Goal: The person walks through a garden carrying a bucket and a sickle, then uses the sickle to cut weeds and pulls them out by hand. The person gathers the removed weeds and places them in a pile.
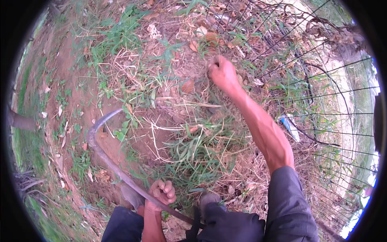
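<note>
My right hand (pixel 223 72) is curled into a fist low over dry soil and leaf litter; whether thin stems are inside it cannot be made out. Near my knees, my left hand (pixel 162 193) is turned palm up, its fingers loosely bent and nothing visible in them. A long curved tool or stick (pixel 116 169) with a hooked far end passes across my left wrist, its near end against my dark clothing. Between the hands lies a heap of green and dry grass (pixel 196 148), with pale stems on its left side. A shoe (pixel 210 198) shows at the heap's near edge.
A wire mesh fence (pixel 332 115) runs along the right side, with dark vines or branches among its wires. A blue and white wrapper (pixel 289 127) lies beside my right forearm. Weeds (pixel 116 39) grow at the upper left, and a trunk or post (pixel 22 121) stands at the far left.
</note>
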The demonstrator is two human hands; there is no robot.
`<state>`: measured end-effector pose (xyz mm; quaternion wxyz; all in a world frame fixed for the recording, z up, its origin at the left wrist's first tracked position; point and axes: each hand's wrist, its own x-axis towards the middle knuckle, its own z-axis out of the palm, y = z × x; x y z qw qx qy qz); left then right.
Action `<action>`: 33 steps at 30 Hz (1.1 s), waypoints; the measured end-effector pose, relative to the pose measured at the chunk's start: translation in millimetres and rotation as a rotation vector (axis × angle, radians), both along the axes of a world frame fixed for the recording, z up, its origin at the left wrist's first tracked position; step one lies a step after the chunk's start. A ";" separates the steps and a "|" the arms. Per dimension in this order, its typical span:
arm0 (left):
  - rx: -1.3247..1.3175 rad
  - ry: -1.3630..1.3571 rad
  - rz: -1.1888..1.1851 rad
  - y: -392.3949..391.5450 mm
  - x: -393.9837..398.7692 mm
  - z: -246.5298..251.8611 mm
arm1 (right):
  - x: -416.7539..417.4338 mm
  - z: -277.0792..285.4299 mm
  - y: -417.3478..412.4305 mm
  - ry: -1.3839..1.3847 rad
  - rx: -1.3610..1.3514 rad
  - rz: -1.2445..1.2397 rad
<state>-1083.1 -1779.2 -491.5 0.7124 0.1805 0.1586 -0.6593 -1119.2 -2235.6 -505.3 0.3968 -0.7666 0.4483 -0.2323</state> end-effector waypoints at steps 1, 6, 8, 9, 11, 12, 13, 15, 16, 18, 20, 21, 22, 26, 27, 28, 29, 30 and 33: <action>0.007 -0.020 -0.014 -4.6 2.3 2.3 | -0.7 18.9 25.9 -0.109 -0.025 0.056; -0.010 0.032 -0.086 -41.4 -7.6 3.3 | -33.2 60.9 152.3 -0.069 -0.551 0.754; -0.020 -0.045 -0.182 -46.0 -11.3 -6.3 | -49.6 73.4 192.7 -0.245 -0.209 0.996; 0.019 -0.031 -0.060 -48.8 -20.8 -1.2 | -54.8 80.0 207.7 -0.130 0.015 1.139; 0.071 -0.118 0.024 -54.9 -31.0 1.0 | -59.8 75.7 235.0 -0.111 -0.038 1.229; 0.086 -0.172 0.043 -59.2 -34.4 1.4 | -65.1 76.7 242.0 -0.126 -0.100 1.225; 0.114 -0.262 0.068 -60.1 -37.8 2.2 | -69.7 77.7 247.4 -0.141 -0.162 1.219; 0.183 -0.510 0.096 -62.1 -45.0 0.1 | -78.8 73.6 255.9 -0.131 -0.273 1.151; 0.200 -0.604 0.106 -63.5 -45.1 -0.7 | -82.0 70.6 258.2 -0.126 -0.327 1.116; 0.249 -0.774 0.117 -66.1 -49.9 -2.9 | -86.0 65.7 263.3 -0.203 -0.344 1.063; 0.245 -0.737 0.118 -63.7 -55.7 -6.1 | -87.3 59.4 266.7 -0.303 -0.317 0.992; 0.243 -0.521 0.151 -59.1 -55.1 -4.6 | -91.5 56.9 267.1 -0.301 -0.361 0.922; 0.256 -0.317 0.210 -53.5 -52.0 -1.9 | -89.7 61.2 259.7 -0.314 -0.406 0.862; -0.240 0.313 0.103 -47.0 -37.2 -1.9 | -72.1 76.3 197.9 0.063 -0.438 0.576; -0.251 0.335 0.083 -50.3 -37.5 2.6 | -75.2 70.5 183.1 0.179 -0.445 0.522; -0.264 0.345 0.083 -48.2 -36.3 4.5 | -80.2 65.4 178.0 0.271 -0.394 0.539; -0.260 0.345 0.074 -46.9 -35.1 4.9 | -90.3 60.6 174.3 0.363 -0.341 0.554; -0.251 0.347 0.063 -44.7 -34.2 5.2 | -102.9 56.2 175.6 0.456 -0.281 0.568; -0.246 0.340 0.064 -35.2 -29.1 0.6 | -144.2 46.0 198.0 0.664 -0.295 0.778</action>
